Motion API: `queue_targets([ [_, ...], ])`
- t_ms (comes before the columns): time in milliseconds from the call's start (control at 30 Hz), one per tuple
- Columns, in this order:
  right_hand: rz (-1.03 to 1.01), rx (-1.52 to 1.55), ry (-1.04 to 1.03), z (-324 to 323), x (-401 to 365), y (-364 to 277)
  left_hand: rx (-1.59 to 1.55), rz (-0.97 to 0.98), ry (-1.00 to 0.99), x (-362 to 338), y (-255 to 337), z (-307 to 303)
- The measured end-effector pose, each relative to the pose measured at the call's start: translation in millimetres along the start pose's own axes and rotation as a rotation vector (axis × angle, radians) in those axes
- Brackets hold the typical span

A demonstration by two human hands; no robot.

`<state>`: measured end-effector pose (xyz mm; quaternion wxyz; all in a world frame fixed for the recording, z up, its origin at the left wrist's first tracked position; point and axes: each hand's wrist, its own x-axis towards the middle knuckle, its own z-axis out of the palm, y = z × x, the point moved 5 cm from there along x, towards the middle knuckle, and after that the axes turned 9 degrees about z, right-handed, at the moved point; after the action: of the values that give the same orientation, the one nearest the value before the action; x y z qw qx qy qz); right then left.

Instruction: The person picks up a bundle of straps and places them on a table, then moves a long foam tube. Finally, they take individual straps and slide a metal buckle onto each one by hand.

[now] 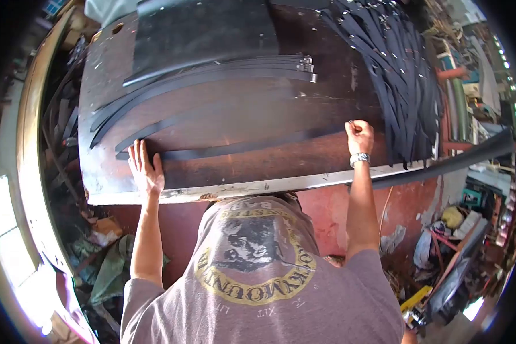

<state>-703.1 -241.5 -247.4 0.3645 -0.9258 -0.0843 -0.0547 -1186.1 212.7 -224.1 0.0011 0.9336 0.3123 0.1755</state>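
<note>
A long black strap (241, 147) runs across the dark wooden table near its front edge. My left hand (146, 166) lies flat with its fingers spread on the strap's left end. At the right end, my right hand (359, 136) is closed around the strap, its fingers curled in. Another strap (166, 123) lies just behind, partly blurred. Farther back, several black straps (212, 73) with metal buckles at their right ends lie side by side.
A large heap of black straps (401, 80) covers the table's right side. A black sheet (203, 34) lies at the back. The table (258, 186) has a pale front edge. Cluttered materials (453, 229) stand at the right; a green cloth (117, 275) is at the lower left.
</note>
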Motion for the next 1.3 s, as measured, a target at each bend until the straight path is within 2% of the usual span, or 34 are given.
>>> queue_targets([
  [100,0.169,0.062,-0.136,-3.4,4.6,6.4,0.023,-0.012,-0.023,-2.8,-3.9,4.6],
  [133,0.238,-0.024,-0.178,-9.1,7.3,5.1,0.016,-0.011,-0.022,-3.4,-3.1,5.4],
  [200,0.203,0.178,-0.237,-2.7,12.5,17.5,0.006,-0.019,-0.027,-4.0,-4.1,7.3],
  [233,0.157,0.123,-0.205,-2.6,10.4,24.6,0.0,-0.02,-0.031,-4.6,-4.8,7.5],
  [300,0.063,0.04,-0.182,-8.4,-3.1,-8.5,0.049,-0.018,-0.036,-4.0,-2.4,5.6],
  [333,-0.196,-0.113,-0.112,-3.2,-6.2,-5.5,0.074,-0.019,-0.04,-3.6,-1.7,6.5],
  [433,-0.052,-0.164,-0.103,-0.2,-11.7,-6.3,0.032,-0.011,-0.011,-4.5,-3.6,9.9],
  [567,-0.02,-0.098,-0.152,-0.8,-7.6,-3.5,-0.027,-0.025,-0.059,-6.1,-11.3,11.2],
  [633,0.005,-0.056,-0.171,-2.6,-7.1,-1.2,-0.083,-0.018,0.004,-7.6,-19.3,12.1],
  [733,-0.028,0.024,-0.191,-0.4,-7.2,8.5,-0.077,-0.08,0.115,-3.3,-4.6,-5.0],
  [800,0.044,0.067,-0.255,-1.0,-6.3,12.6,-0.108,0.018,0.202,13.0,30.0,-15.8],
  [867,0.095,0.065,-0.304,-4.7,-3.4,8.3,-0.253,0.198,0.247,38.9,89.7,-26.8],
  [900,0.109,0.073,-0.352,-3.1,0.4,13.7,-0.299,0.227,0.178,51.3,123.6,-24.7],
  [1000,0.422,0.316,-0.627,-12.4,1.4,-5.5,-0.624,0.332,-0.129,75.5,217.6,-2.1],
  [1100,0.554,0.556,-0.694,-21.3,-2.0,-18.4,-0.873,0.52,-0.293,101.0,301.9,8.5],
  [1133,0.61,0.649,-0.709,-26.1,-5.1,-24.7,-0.977,0.493,-0.419,106.4,322.8,19.9],
  [1167,0.627,0.729,-0.752,-29.8,-6.7,-30.5,-0.988,0.53,-0.427,101.1,340.0,44.4],
  [1200,0.637,0.815,-0.785,-31.8,-8.0,-33.8,-1.123,0.528,-0.538,105.9,357.7,43.6],
  [1267,0.662,0.993,-0.846,-35.9,-12.2,-40.0,-1.391,0.311,-0.734,107.6,383.2,37.6],
  [1300,0.684,1.097,-0.91,-37.3,-15.1,-44.7,-1.385,0.337,-0.788,109.3,388.5,39.0],
])
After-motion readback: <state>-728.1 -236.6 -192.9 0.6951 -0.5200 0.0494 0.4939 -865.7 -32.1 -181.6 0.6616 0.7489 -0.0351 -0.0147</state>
